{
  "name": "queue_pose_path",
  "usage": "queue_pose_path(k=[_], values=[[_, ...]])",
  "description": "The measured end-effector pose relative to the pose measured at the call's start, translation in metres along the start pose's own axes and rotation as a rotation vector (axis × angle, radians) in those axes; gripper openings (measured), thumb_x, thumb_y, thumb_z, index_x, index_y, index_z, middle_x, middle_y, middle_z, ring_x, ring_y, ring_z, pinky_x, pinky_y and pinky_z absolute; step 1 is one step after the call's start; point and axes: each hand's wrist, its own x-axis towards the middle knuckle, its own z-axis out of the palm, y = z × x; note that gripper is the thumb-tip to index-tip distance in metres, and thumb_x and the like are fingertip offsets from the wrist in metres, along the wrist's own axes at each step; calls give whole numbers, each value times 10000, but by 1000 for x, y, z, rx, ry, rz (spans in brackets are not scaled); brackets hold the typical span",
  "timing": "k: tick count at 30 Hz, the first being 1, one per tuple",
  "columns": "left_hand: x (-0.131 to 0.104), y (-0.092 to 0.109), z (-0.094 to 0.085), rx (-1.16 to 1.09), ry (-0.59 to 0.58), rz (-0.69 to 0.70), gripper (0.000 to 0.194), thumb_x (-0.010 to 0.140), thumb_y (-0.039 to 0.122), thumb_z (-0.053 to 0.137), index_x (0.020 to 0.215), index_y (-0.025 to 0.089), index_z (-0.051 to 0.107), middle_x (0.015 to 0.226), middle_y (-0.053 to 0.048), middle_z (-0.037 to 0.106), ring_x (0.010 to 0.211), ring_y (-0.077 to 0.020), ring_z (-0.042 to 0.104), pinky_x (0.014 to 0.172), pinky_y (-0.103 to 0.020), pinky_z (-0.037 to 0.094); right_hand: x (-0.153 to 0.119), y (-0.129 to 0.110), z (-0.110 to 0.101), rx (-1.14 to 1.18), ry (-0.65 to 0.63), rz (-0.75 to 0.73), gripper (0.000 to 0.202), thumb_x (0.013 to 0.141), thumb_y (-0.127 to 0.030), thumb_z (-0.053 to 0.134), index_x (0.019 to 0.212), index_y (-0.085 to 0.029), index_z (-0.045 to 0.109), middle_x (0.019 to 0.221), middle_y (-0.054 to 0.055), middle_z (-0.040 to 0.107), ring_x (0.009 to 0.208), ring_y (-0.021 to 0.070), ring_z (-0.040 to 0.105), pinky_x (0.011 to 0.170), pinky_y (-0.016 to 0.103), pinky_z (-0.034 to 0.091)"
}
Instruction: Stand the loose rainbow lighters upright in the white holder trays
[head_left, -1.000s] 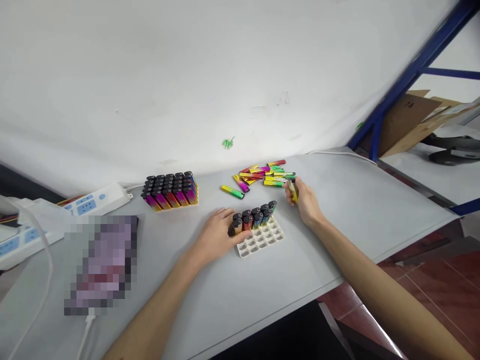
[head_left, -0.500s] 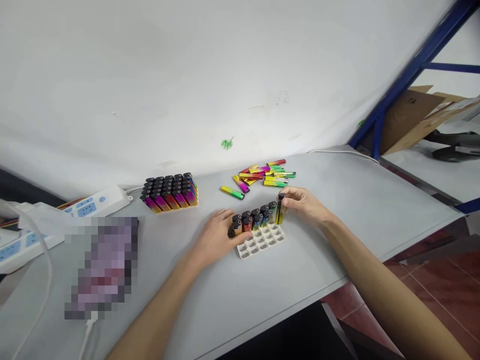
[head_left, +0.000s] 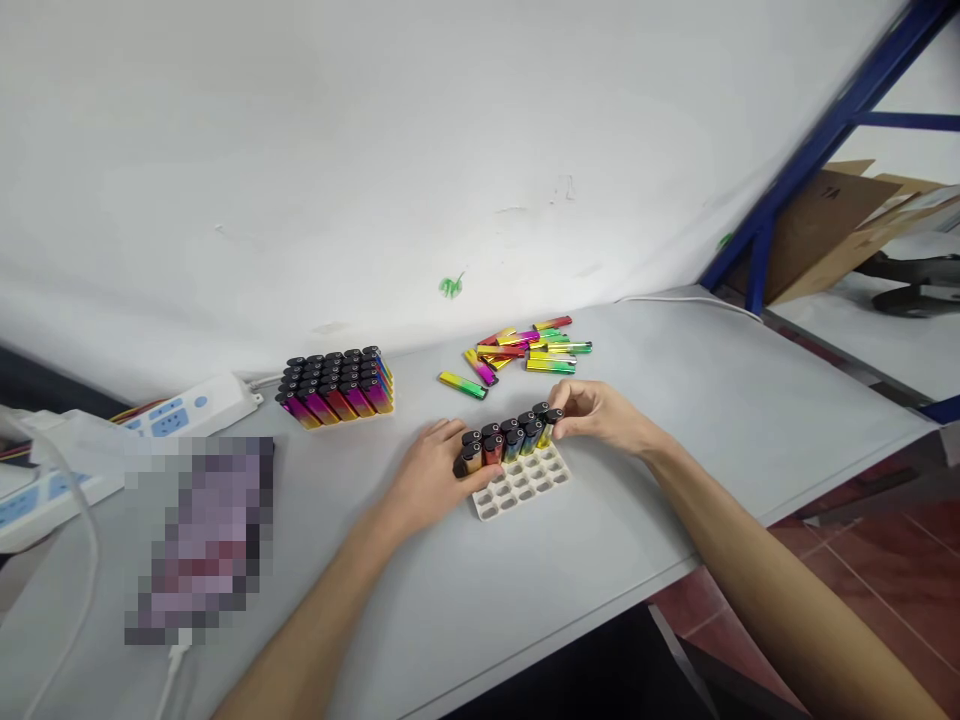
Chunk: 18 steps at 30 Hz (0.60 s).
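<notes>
A white tray (head_left: 523, 489) with rows of slots lies on the table, its front slots bare. Several black-topped lighters (head_left: 513, 440) stand upright in its two back rows. My left hand (head_left: 429, 478) grips the tray's left end, its thumb along the front near the leftmost lighters. At the right end, my right hand (head_left: 592, 412) pinches a yellow lighter (head_left: 547, 432) by its upper part. That lighter is upright in the second row, beside the blue one; its lower end is partly hidden.
A loose pile of shiny coloured lighters (head_left: 517, 350) lies by the wall. A full block of upright lighters (head_left: 337, 388) stands at the left. Farther left are a power strip (head_left: 202, 400), a blurred-out object (head_left: 202, 540) and white cables. Cardboard (head_left: 832, 220) leans beyond a blue frame.
My right hand has brought the yellow lighter left and down, from beside the tray into the right end of the second row. My left hand stays at the tray.
</notes>
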Motion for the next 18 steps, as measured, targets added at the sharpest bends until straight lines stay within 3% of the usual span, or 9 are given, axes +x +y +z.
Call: queue_pose_path(k=[4,6,9,11,13,15,18], values=[[0,-2,1,8,0,2,315,849,526,636,805,214,626,920,-37,637,915,-243,592,828,-384,465,-1,-2,0,-19,-22,15,355,636,-389,862,715,-199,573,730,-11,632,679,139,578,619,270,447],[-1,-2,2,12,2,3,321,849,534,632,816,215,641,945,-44,647,947,-253,595,847,-390,464,-2,-4,0,-76,-15,-27,391,678,-499,819,716,-200,569,700,-10,597,657,136,542,619,272,431],[-1,-2,1,11,0,-5,335,853,545,622,821,213,652,945,-47,653,954,-255,600,851,-393,468,1,-1,-4,-231,215,-119,484,861,-663,542,730,-199,585,705,14,568,648,145,510,663,300,431],[-1,-1,1,14,0,-13,339,849,546,627,816,209,655,950,-51,656,953,-257,603,843,-392,473,4,6,-8,-440,484,-118,463,927,-617,455,805,-204,624,771,34,582,672,164,521,688,318,430],[-1,-1,1,21,2,-14,340,846,545,630,808,208,657,966,-53,659,964,-260,604,847,-393,473,7,15,-14,-720,650,-78,324,929,-506,517,982,-226,671,868,56,590,737,196,545,725,341,436],[-1,-1,1,22,4,-9,337,852,543,626,812,210,660,979,-52,661,973,-258,604,859,-391,472,10,23,-20,-951,657,-32,319,913,-422,554,1159,-251,661,938,81,577,834,237,556,789,375,444],[-1,-2,1,28,3,-14,351,849,552,627,811,205,660,975,-56,661,967,-253,604,854,-385,476,11,30,-22,-1103,627,51,357,914,-392,537,1223,-245,637,966,99,570,943,277,555,843,404,448]])
